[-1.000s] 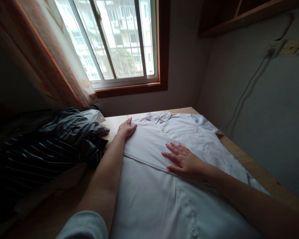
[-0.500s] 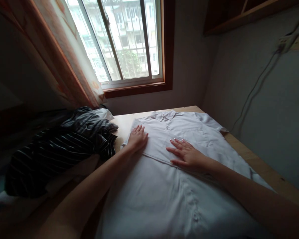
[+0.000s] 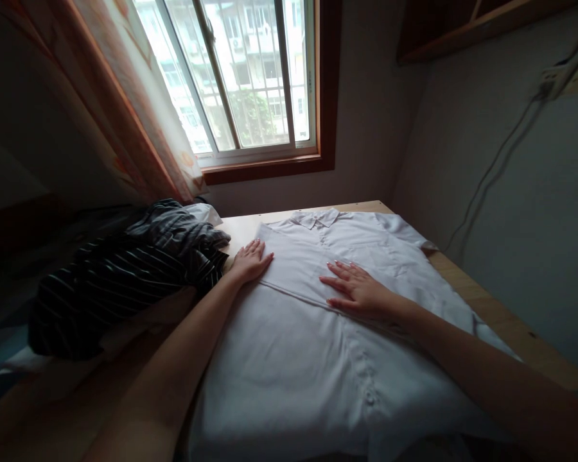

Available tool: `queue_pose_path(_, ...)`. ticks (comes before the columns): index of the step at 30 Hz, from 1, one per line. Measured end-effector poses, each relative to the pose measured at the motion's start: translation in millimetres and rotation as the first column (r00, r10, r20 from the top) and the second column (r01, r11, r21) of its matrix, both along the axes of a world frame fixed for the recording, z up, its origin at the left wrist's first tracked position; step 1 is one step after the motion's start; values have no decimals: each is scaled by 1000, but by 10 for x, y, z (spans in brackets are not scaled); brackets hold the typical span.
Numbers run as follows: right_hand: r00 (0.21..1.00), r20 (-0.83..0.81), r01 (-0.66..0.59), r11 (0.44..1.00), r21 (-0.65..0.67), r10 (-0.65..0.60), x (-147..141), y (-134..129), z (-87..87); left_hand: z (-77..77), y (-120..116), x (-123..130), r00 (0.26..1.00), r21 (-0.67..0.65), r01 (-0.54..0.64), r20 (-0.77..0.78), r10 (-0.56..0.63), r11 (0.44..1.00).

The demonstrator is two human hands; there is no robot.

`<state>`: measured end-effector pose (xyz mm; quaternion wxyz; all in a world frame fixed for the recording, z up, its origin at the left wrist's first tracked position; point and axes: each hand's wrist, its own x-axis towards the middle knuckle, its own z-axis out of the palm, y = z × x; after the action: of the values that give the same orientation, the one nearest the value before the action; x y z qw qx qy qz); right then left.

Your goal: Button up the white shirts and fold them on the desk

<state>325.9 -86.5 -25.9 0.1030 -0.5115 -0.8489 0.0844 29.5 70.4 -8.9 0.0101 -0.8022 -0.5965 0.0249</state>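
Note:
A white button-up shirt (image 3: 289, 359) lies spread front up on the wooden table, its collar (image 3: 316, 218) toward the window. The sleeve on the left (image 3: 293, 260) is laid across the shirt's front. My left hand (image 3: 251, 260) rests at the outer edge of that sleeve, near the shirt's left side, fingers stretched out. Flat on the cloth near the middle, my right hand (image 3: 356, 289) has its fingers spread, close to the sleeve's hem and the button line. Neither hand grips anything.
Dark striped clothes (image 3: 120, 282) are heaped left of the shirt. The wooden table (image 3: 481, 298) shows along the right side, by a wall with a hanging cable (image 3: 481, 179). A window (image 3: 250, 83) and an orange curtain (image 3: 139, 96) are behind; a shelf (image 3: 481, 32) hangs upper right.
My left hand has slid left over the sleeve to the shirt's outer edge. My right hand stays almost in place on the cloth. The view has shifted slightly.

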Motion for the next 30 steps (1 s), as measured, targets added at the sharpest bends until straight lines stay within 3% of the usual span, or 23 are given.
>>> queue_pose_path(5,1000,-8,-4,1000,1,4,3,-1,-4,89,83,-80,996,105,-23,-83,32,994)
queue_pose_path(9,1000,-6,-3,1000,2,3,3,9,-18,111,-80,298,999,205,48,-26,-43,978)
queue_pose_path(12,1000,3,-3,1000,13,3,-9,12,-22,33,-240,638,994,91,85,66,-91,992)
queue_pose_path(15,1000,22,5,1000,15,-5,-18,-1,-23,-50,-303,774,993,3,57,101,-57,998)
queue_pose_path(20,996,44,72,997,32,-73,98,-97,-70,-68,-194,621,994,0,20,108,-20,1000)
queue_pose_path(25,978,61,197,978,67,-201,429,-288,-199,-49,-90,502,994,4,-16,107,15,1000)
queue_pose_path(30,967,73,237,966,108,-245,673,-458,-281,-58,-65,498,994,16,-23,107,21,1000)
